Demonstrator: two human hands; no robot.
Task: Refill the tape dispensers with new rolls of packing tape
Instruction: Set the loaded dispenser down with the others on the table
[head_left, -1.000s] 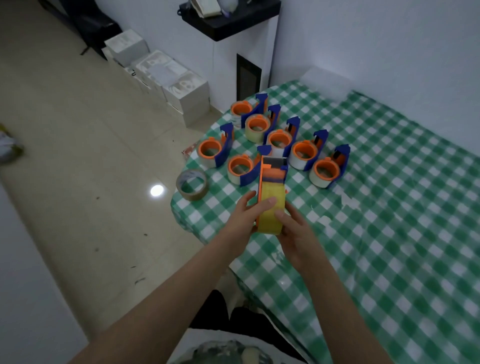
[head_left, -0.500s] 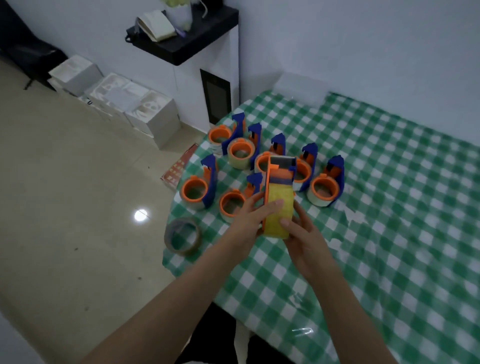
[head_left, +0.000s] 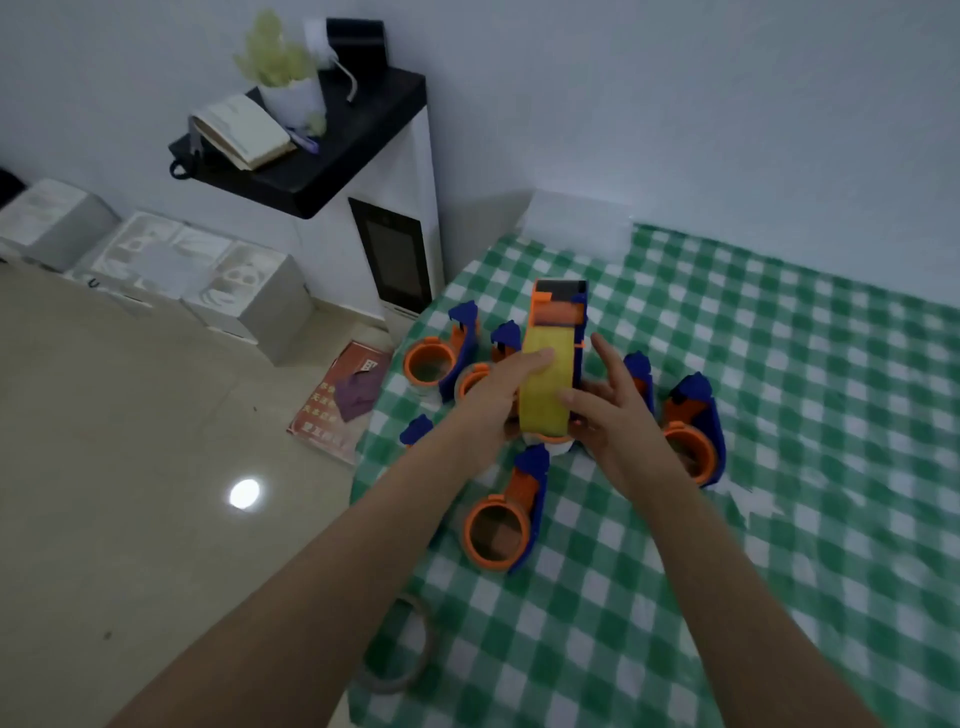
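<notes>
I hold an orange and blue tape dispenser (head_left: 558, 306) upright above the group on the table; a yellow tape roll (head_left: 545, 384) fills it. My left hand (head_left: 493, 402) grips it from the left, thumb across the roll's face. My right hand (head_left: 610, 415) is at its right side, thumb tip on the roll, fingers straight and spread. Several more orange and blue dispensers lie on the green checked cloth (head_left: 779, 519), among them a far left dispenser (head_left: 431, 364), a near dispenser (head_left: 498, 530) and a right dispenser (head_left: 693, 441). A loose clear tape roll (head_left: 402, 649) sits by the table's near left edge.
A white box (head_left: 576, 223) sits at the table's back edge by the wall. A white cabinet (head_left: 395, 249) with a black shelf (head_left: 311, 166) stands left of the table. White cartons (head_left: 156, 260) and a red booklet (head_left: 337, 400) lie on the floor.
My hands have carried the dispenser forward, so it now hangs over the group. My right fingers have spread out from the dispenser's side. The view has swung right and tilted up.
</notes>
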